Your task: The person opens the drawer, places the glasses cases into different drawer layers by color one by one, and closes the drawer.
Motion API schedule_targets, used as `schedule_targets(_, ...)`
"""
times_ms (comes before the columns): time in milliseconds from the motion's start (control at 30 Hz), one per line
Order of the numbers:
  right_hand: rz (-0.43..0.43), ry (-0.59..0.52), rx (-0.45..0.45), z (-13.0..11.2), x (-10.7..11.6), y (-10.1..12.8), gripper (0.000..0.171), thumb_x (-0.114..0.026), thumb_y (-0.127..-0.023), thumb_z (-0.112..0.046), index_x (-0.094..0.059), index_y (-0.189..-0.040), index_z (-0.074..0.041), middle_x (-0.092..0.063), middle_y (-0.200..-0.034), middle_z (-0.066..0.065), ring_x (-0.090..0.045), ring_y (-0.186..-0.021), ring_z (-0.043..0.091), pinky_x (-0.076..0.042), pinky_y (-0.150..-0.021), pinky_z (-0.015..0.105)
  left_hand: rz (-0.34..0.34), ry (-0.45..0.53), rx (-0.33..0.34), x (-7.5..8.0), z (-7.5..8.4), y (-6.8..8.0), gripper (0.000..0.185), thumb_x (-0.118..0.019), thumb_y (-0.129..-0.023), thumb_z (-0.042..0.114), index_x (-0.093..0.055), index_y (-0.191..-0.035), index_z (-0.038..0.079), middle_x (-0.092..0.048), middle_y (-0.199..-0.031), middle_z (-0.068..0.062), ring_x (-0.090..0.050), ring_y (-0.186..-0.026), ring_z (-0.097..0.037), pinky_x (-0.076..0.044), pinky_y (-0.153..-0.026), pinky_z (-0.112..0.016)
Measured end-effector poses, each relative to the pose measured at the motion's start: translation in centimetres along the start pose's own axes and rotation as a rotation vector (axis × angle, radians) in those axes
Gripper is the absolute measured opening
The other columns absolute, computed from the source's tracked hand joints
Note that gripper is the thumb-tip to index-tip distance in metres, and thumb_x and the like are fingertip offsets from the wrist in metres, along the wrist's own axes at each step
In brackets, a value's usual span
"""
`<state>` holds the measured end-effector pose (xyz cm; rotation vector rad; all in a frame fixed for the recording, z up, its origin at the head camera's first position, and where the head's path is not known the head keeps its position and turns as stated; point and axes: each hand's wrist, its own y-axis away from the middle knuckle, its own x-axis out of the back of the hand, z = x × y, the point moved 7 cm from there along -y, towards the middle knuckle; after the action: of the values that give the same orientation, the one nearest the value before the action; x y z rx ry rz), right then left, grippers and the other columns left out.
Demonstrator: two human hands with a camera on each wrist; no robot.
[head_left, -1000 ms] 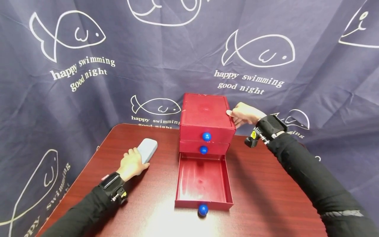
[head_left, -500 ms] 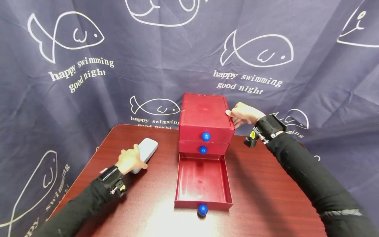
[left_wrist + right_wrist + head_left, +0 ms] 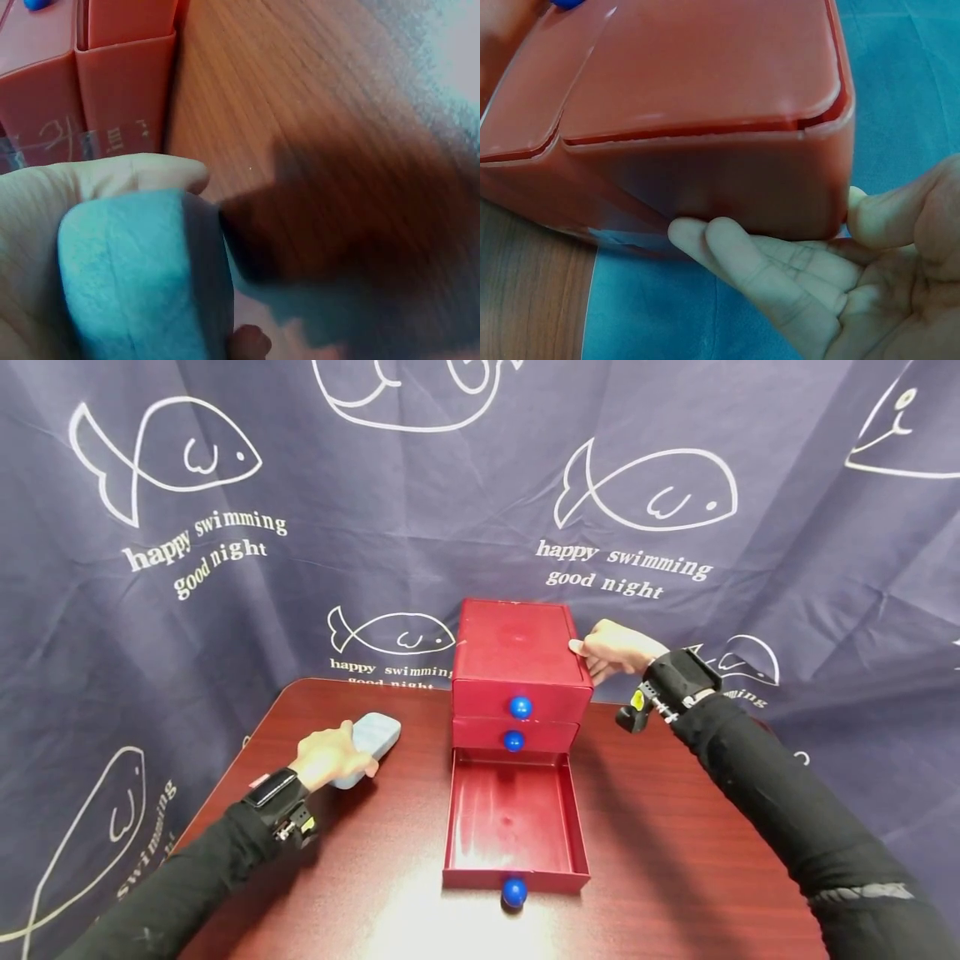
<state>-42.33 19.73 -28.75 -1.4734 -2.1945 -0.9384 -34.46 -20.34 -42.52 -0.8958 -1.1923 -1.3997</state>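
Note:
A red three-drawer chest [image 3: 517, 647] stands at the back middle of the wooden table [image 3: 675, 860]. Its bottom drawer [image 3: 513, 817] is pulled out and holds nothing; each drawer has a blue knob [image 3: 513, 891]. My right hand [image 3: 611, 647] rests against the chest's right back corner [image 3: 810, 172], fingers straight on the side wall, thumb at the top edge. My left hand [image 3: 330, 762] grips a pale blue-grey oblong case [image 3: 367, 737] left of the chest, lifted slightly off the table; in the left wrist view the fingers wrap around the case [image 3: 135, 277].
A dark blue cloth [image 3: 450, 510] printed with white fish and words hangs behind and around the table. Bare tabletop lies left and right of the open drawer. The table's left edge [image 3: 225, 777] is near my left wrist.
My left hand has closed around the blue-grey case and raised its near end off the table, drawing it slightly back. The right hand has stayed on the chest.

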Motion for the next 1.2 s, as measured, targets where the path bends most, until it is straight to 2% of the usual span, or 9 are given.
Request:
schedule_targets(333,-0.004,-0.009,0.008,-0.1,0.1,-0.2,0.028,-0.049,-0.104,-0.017,-0.060,-0.101,0.009,-0.066,-0.076,0.008,-0.067,-0.068,0.018,-0.064,-0.072,0.033,-0.046,-0.019,-0.021,1.3,1.3,0.1,0.076,-0.077,-0.062,0.045,-0.057,-0.120,0.000,-0.065,-0.098,-0.017,-0.061,-0.083,-0.032,-0.050,-0.067,-0.043)
schedule_targets(433,-0.004,-0.010,0.007,-0.1,0.1,-0.2,0.029,-0.048,-0.105,-0.016,-0.060,-0.101,0.009,-0.066,-0.075,0.007,-0.067,-0.067,0.017,-0.064,-0.070,0.032,-0.046,-0.001,-0.050,1.8,1.8,0.4,0.073,-0.077,-0.063,0.047,-0.058,-0.116,0.000,-0.065,-0.096,-0.017,-0.061,-0.083,-0.032,-0.050,-0.066,-0.043)
schedule_targets(533,-0.005,-0.011,0.004,-0.1,0.1,-0.2,0.029,-0.048,-0.105,-0.017,-0.060,-0.100,0.009,-0.066,-0.074,0.007,-0.067,-0.067,0.016,-0.064,-0.070,0.031,0.036,0.054,-0.124,2.6,2.4,0.9,0.071,-0.077,-0.069,0.049,-0.055,-0.114,-0.001,-0.065,-0.093,-0.018,-0.064,-0.078,-0.032,-0.051,-0.062,-0.043)
schedule_targets(700,-0.007,-0.010,0.006,0.0,0.1,-0.1,0.029,-0.047,-0.105,-0.017,-0.059,-0.098,0.008,-0.065,-0.074,0.007,-0.066,-0.067,0.017,-0.064,-0.069,0.031,0.288,0.179,-0.286,4.3,3.7,2.2,0.066,-0.078,-0.079,0.047,-0.051,-0.111,-0.004,-0.066,-0.085,-0.018,-0.068,-0.069,-0.032,-0.054,-0.054,-0.042)
schedule_targets(833,0.001,-0.005,0.007,0.0,0.1,-0.1,0.030,-0.048,-0.105,-0.018,-0.060,-0.100,0.008,-0.066,-0.076,0.008,-0.067,-0.068,0.018,-0.064,-0.071,0.034,0.404,0.289,-0.324,5.6,4.7,3.2,0.064,-0.078,-0.082,0.045,-0.050,-0.117,-0.001,-0.067,-0.089,-0.017,-0.069,-0.072,-0.031,-0.056,-0.059,-0.043)
schedule_targets(967,0.013,0.005,0.010,0.0,0.1,-0.1,0.031,-0.048,-0.105,-0.019,-0.061,-0.103,0.010,-0.068,-0.077,0.009,-0.069,-0.067,0.019,-0.065,-0.074,0.038,0.471,0.374,-0.338,7.1,6.0,4.3,0.064,-0.077,-0.084,0.045,-0.049,-0.125,0.004,-0.067,-0.099,-0.014,-0.070,-0.083,-0.033,-0.059,-0.071,-0.049)
schedule_targets(1067,0.019,0.010,0.003,0.0,0.0,-0.2,0.031,-0.048,-0.106,-0.019,-0.060,-0.102,0.009,-0.067,-0.077,0.009,-0.069,-0.066,0.018,-0.065,-0.074,0.038,0.493,0.420,-0.387,8.3,7.0,5.1,0.066,-0.078,-0.085,0.044,-0.048,-0.131,0.008,-0.066,-0.105,-0.011,-0.069,-0.090,-0.031,-0.058,-0.076,-0.048)
schedule_targets(1133,0.019,0.008,0.000,0.0,0.0,-0.1,0.030,-0.048,-0.106,-0.019,-0.060,-0.101,0.008,-0.067,-0.076,0.009,-0.069,-0.066,0.018,-0.064,-0.073,0.037,0.481,0.428,-0.445,8.9,7.8,5.8,0.070,-0.079,-0.085,0.042,-0.046,-0.137,0.009,-0.066,-0.111,-0.010,-0.067,-0.093,-0.027,-0.057,-0.079,-0.044)
schedule_targets(1200,0.015,0.005,-0.001,0.1,0.0,-0.1,0.029,-0.048,-0.106,-0.019,-0.060,-0.100,0.007,-0.067,-0.076,0.009,-0.068,-0.066,0.018,-0.064,-0.073,0.037,0.417,0.455,-0.499,9.2,8.7,6.5,0.076,-0.081,-0.084,0.040,-0.043,-0.145,0.014,-0.066,-0.115,-0.008,-0.068,-0.087,-0.022,-0.057,-0.074,-0.039)
